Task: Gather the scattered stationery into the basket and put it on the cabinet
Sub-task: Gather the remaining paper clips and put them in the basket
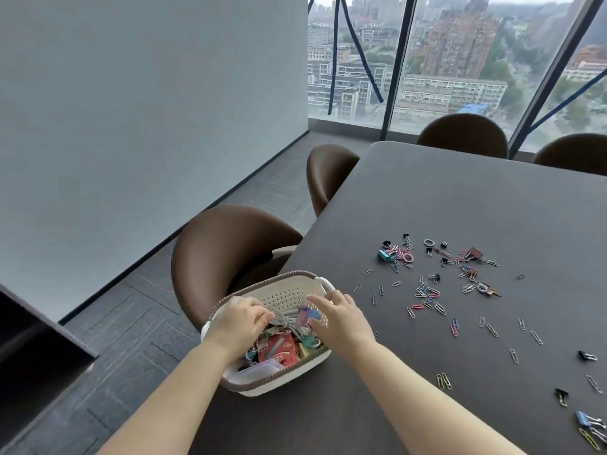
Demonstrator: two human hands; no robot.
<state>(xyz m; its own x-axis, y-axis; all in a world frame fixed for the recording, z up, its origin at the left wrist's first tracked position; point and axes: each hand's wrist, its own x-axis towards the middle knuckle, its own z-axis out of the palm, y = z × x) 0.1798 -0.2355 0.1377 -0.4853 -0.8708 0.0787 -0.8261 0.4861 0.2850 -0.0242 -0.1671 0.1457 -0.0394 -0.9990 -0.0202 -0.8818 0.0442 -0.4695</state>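
A white perforated basket (289, 294) with a brown rim stands at the table's left edge, holding binder clips, a red packet (277, 351) and a clear box. My left hand (238, 320) reaches into it, fingers curled on a bundle of grey clips (289, 321). My right hand (341, 316) hovers over the basket's right side, fingers spread, holding nothing. Several paper clips and binder clips (430, 290) lie scattered on the dark table to the right, with more binder clips (588, 425) near the front right corner.
The dark grey table (460, 198) fills the right half. Brown chairs (226, 247) stand at its left edge and far side. A dark cabinet top (42, 326) shows at the left edge. Windows lie behind.
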